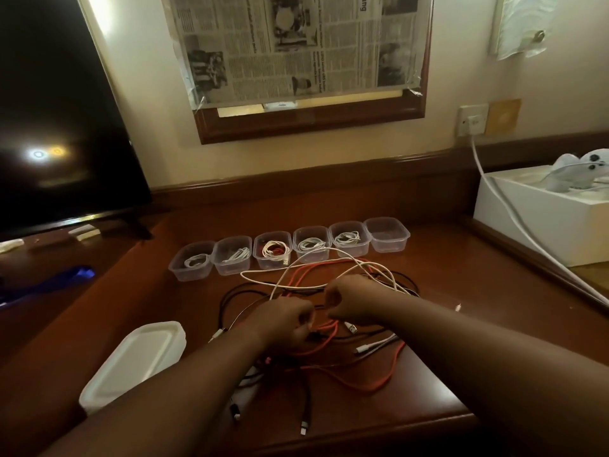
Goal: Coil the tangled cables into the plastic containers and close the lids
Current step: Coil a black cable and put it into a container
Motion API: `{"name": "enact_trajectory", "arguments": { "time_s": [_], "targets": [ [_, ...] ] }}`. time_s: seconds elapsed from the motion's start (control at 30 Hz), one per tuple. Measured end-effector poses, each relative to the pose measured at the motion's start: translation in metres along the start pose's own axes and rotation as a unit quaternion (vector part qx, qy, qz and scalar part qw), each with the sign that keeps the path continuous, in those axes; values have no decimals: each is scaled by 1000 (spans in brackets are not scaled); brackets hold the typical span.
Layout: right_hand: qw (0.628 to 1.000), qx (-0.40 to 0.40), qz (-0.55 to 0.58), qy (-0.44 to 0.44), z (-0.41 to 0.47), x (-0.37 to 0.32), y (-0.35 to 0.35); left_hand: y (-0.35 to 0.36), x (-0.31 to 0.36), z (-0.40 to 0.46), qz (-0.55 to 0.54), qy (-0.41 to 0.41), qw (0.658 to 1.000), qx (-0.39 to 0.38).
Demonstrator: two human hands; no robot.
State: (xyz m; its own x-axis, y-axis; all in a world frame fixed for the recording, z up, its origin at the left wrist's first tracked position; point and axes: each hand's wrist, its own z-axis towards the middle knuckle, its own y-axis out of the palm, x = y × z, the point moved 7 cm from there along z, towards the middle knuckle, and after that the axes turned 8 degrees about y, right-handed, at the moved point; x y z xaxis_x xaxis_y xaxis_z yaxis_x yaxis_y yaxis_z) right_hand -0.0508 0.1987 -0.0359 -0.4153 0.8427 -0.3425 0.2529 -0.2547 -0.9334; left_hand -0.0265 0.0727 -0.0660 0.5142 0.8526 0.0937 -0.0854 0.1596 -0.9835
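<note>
Tangled cables (329,311), red, white and black, lie heaped on the wooden table (445,324) just in front of a row of six open plastic containers (290,250), five already holding coils and the rightmost empty. From the head view, the left hand (286,321) and right hand (349,301) sit close together, both pinching strands at the knot's centre. Pulling hard here could tighten the snarl or drag a loop into the containers; stacked lids (138,357) wait at left.
</note>
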Motion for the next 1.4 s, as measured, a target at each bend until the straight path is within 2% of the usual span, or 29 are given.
{"name": "enact_trajectory", "arguments": {
  "time_s": [0.1, 0.23, 0.3, 0.37, 0.47, 0.53, 0.67, 0.8, 0.9, 1.0, 1.07, 1.13, 1.17, 1.27, 1.33, 1.4],
  "targets": [
    [997, -39, -66, 9, -2, 1, 14, 13, 9, -3, 20, 15, 998, -59],
    [997, -54, -50, 29, -6, 7, 22, 17, 20, -4, 50, 26, 998, -34],
    [998, -23, -35, 39, -8, 10, 17, 13, 16, -4, 17, -9, 1000, -12],
    [997, 43, 0, 62, -10, 16, 6, 2, 6, -3, -61, -58, 995, 51],
    [986, 90, 113, 89, -13, 23, -2, -24, -7, -3, -160, -117, 964, 175],
    [979, 115, 150, 70, -15, 19, -8, -42, -8, -3, -189, -132, 948, 219],
    [987, 123, 105, 10, -14, 3, -11, -52, -11, 2, -293, -175, 913, 223],
    [985, 162, 61, 20, -11, 5, -11, -38, -17, 7, -417, -246, 854, 192],
    [982, 176, 51, 35, -8, 11, -16, -37, -14, 8, -401, -239, 868, 172],
    [986, 155, 46, 40, -7, 17, -18, -50, -20, 5, -348, -222, 887, 208],
    [981, 182, 67, 29, -9, 20, -28, -57, -27, 5, -302, -210, 905, 215],
    [961, 204, 185, 21, -10, 23, -42, -59, -29, 5, -276, -205, 919, 195],
    [937, 206, 280, 22, -10, 25, -50, -59, -29, 5, -271, -202, 923, 185],
    [828, 176, 532, 5, -17, 21, -72, -59, -26, 7, -263, -184, 929, 185],
    [783, 142, 606, -5, -24, 14, -85, -60, -15, 13, -255, -163, 934, 188],
    [781, 116, 614, -3, -26, 7, -94, -64, -6, 23, -275, -149, 926, 212]
  ]
}}
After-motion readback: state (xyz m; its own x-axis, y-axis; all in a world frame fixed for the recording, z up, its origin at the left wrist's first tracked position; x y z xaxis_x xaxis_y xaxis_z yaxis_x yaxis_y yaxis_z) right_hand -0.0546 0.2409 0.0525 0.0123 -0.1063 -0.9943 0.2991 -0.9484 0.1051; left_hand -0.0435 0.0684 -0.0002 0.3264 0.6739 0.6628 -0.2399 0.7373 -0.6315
